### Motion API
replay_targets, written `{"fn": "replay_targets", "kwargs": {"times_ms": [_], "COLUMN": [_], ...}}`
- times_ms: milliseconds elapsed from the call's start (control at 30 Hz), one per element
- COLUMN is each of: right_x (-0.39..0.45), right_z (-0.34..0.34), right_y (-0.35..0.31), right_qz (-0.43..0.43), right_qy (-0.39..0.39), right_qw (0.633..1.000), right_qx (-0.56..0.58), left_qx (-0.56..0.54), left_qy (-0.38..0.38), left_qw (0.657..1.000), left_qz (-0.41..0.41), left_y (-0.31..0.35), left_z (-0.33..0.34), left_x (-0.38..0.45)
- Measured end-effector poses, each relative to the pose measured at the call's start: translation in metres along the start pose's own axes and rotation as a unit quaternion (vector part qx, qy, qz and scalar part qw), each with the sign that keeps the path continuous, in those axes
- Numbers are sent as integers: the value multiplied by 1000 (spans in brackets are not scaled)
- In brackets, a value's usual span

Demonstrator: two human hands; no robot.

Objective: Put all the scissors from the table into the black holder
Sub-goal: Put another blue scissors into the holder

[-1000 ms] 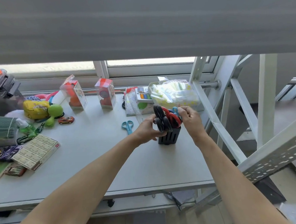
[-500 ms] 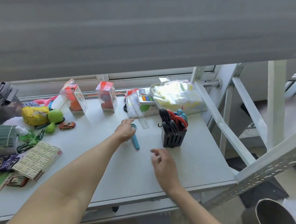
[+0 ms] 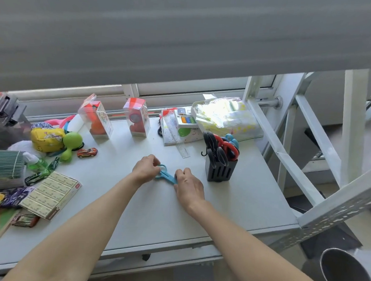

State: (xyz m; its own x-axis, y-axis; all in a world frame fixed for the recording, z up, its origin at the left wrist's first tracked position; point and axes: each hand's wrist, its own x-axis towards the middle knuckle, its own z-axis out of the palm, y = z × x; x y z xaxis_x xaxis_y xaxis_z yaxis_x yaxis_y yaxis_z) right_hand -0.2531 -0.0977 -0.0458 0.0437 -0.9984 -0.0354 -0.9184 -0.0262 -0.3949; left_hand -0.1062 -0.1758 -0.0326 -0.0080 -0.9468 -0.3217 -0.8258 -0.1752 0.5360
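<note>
Centrally, both hands: meet over one small pair of blue plastic-handled scissors [image 3: 166, 175] lying on the pale grey tabletop [image 3: 237, 208].
Left hand [image 3: 145, 170]: palm down, knuckles raised, fingers curled in at the ring-handle end of the blue scissors; the fingertips pinch the nearer loop, the other loop showing just beyond them.
Left forearm: bare, runs from the lower left corner up and to the right, wrist nearly straight.
Right hand [image 3: 189, 189]: palm down, back of the hand toward the camera, fingers bent and closed on the blade end of the same scissors; the blade tips are hidden beneath them.
Right forearm: bare, enters from the lower right and angles up and to the left, so the two arms converge in a V.
Blue scissors: flat on the table or barely lifted, which of the two cannot be told; long axis slanting from upper left to lower right between the hands.
Black slotted plastic holder [image 3: 220, 170]: upright on the table, to the right of the right hand and apart from it.
Holder contents: black-handled scissors [image 3: 214, 147], red-handled scissors [image 3: 229, 147] and blue-handled scissors [image 3: 231, 139], all handles up.
Clear plastic ruler [image 3: 184, 150]: flat on the table, beyond the hands, left of the holder.
</note>
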Motion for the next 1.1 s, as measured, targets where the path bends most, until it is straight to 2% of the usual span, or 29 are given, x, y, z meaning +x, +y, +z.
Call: {"fn": "replay_targets", "kwargs": {"times_ms": [167,300,367,467,600,700,833,967,1100], "right_x": [-17,-34,-46,-69,-88,-83,-55,-20,4], "right_z": [-2,-6,-9,-16,-40,-69,-117,-149,-163], "right_y": [2,12,25,49,79,103,117,118,113], "right_qz": [-26,-42,-50,-41,17,40,37,20,3], "right_qy": [14,76,108,169,254,315,379,372,299], "right_qw": [999,996,991,970,909,876,851,858,907], "right_qx": [-18,10,53,169,331,362,362,354,296], "left_qx": [-200,-289,-333,-300,-212,-195,-184,-193,-192], "left_qy": [-98,-205,-224,-193,-147,-117,-95,-86,-88], "left_qw": [974,935,916,933,961,963,960,950,951], "left_qz": [-49,-14,9,51,103,143,189,228,227], "left_y": [7,27,40,59,78,89,108,124,130], "left_z": [-8,-29,-34,-24,5,23,35,33,31], "left_x": [-24,-41,-46,-50,-56,-58,-59,-61,-64]}}
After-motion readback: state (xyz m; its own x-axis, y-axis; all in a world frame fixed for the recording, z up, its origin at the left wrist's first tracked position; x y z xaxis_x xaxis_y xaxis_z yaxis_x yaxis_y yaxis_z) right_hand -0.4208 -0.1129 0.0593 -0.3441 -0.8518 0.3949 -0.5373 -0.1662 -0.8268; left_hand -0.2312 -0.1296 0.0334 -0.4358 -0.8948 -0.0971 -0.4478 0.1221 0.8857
